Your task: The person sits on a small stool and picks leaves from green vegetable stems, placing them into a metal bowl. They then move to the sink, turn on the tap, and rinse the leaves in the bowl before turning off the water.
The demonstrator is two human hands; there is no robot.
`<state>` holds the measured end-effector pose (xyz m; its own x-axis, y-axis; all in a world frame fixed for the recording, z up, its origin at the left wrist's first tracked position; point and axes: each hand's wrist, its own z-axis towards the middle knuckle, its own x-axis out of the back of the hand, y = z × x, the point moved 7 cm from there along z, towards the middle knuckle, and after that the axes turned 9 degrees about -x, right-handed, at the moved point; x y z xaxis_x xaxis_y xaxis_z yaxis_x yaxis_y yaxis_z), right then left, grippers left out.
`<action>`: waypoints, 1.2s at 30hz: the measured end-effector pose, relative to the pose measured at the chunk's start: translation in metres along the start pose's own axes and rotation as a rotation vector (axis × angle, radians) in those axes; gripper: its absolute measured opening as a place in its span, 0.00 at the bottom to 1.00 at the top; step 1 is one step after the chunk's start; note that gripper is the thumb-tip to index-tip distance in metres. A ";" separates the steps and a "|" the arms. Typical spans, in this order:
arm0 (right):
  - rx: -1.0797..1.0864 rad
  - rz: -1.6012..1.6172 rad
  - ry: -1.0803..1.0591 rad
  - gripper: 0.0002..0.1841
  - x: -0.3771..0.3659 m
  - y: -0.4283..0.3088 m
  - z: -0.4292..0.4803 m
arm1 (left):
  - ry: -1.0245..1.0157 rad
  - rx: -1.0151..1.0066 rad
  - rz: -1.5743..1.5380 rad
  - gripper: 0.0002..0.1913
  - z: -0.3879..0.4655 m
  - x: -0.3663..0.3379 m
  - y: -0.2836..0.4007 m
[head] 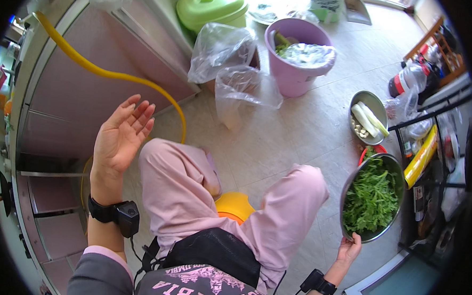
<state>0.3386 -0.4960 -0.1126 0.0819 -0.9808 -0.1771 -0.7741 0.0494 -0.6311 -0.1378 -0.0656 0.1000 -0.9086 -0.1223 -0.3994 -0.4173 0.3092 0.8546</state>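
Observation:
At the lower right, my right hand (349,248) grips the near rim of a metal bowl (343,201) heaped with leafy greens (371,194). The bowl tilts, and a red rim (380,148) shows behind its far edge. Beyond it on the floor stands a smaller metal bowl (353,101) with peeled white stalks (365,119) and several small pale cloves or pieces (359,130). My left hand (126,131) is raised at the left, palm up, fingers apart and holding nothing, near a yellow hose (123,76).
A purple bucket (291,80) holds greens and a plastic bag. Clear plastic bags (247,88) lie beside it, near a green lidded tub (211,6). Pink cabinets (83,91) line the left. A black rack (420,113) with bottles and packages stands right. A yellow stool (235,205) shows between my knees.

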 end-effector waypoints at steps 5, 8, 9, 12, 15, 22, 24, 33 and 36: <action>0.020 -0.004 -0.071 0.09 -0.043 -0.011 -0.041 | 0.009 0.060 -0.016 0.16 0.022 0.032 -0.015; 0.052 0.053 -0.180 0.16 -0.073 -0.011 -0.063 | 0.058 0.113 -0.041 0.15 0.029 0.040 -0.020; 0.048 0.054 -0.199 0.16 -0.082 -0.009 -0.068 | 0.002 0.102 -0.058 0.15 0.030 0.038 -0.019; -0.006 0.067 -0.287 0.18 -0.109 -0.004 -0.092 | -0.051 0.106 -0.060 0.13 0.016 0.032 -0.006; -0.032 0.008 -0.344 0.18 -0.142 -0.014 -0.121 | 0.002 0.171 -0.028 0.14 -0.008 0.023 0.007; -0.203 -0.214 -0.233 0.22 -0.207 -0.087 -0.194 | 0.189 0.314 -0.040 0.11 -0.060 -0.027 0.087; -0.237 -0.207 -0.301 0.22 -0.213 -0.109 -0.219 | 0.296 0.310 -0.006 0.11 -0.097 -0.028 0.120; -0.231 -0.585 -0.349 0.18 -0.218 -0.215 -0.255 | 0.440 0.050 -0.072 0.13 -0.225 -0.060 0.208; -0.170 -0.584 -0.389 0.17 -0.220 -0.224 -0.264 | 0.441 0.039 -0.076 0.13 -0.245 -0.062 0.217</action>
<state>0.3282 -0.3415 0.2676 0.7050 -0.6985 -0.1228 -0.6202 -0.5233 -0.5844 -0.1770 -0.2221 0.3918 -0.8004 -0.5335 -0.2734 -0.4895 0.3183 0.8118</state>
